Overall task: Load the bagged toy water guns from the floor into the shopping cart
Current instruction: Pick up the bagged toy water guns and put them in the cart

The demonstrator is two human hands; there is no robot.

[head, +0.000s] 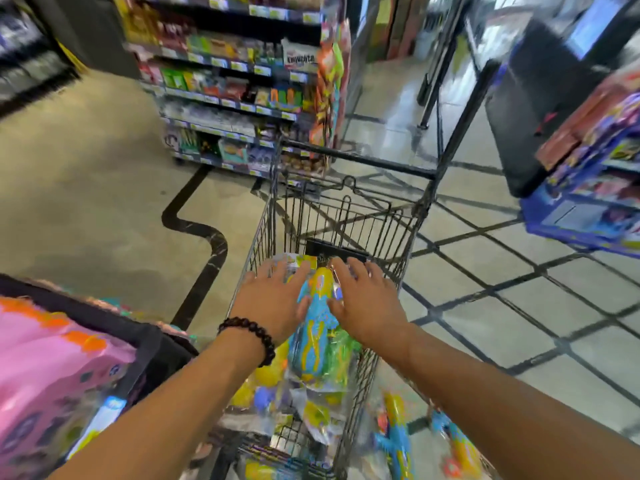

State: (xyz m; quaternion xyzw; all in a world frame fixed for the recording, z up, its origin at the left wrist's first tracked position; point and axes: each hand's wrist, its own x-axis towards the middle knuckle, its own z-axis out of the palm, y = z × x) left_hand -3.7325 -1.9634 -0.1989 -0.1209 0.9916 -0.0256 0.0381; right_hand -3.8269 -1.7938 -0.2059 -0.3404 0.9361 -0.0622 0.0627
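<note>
- Presently, left hand [273,299] and right hand [367,299], fingers flat, press the blue bagged gun [317,327] into the cart [346,209].
- Floor guns [398,441] lie lower right, nearer the right hand.

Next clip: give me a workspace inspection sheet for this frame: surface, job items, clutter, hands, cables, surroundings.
Surface: beige shop floor with black inlay lines.
Job's things: blue-and-yellow bagged toy water gun atop others in the black wire shopping cart; more bagged guns on the floor at right.
Clutter: pink packaged goods at left.
Hands: left hand and right hand, fingers straight, pressing the top bag.
Cables: nothing seen.
Surroundings: stocked snack shelves; blue toy display.
</note>
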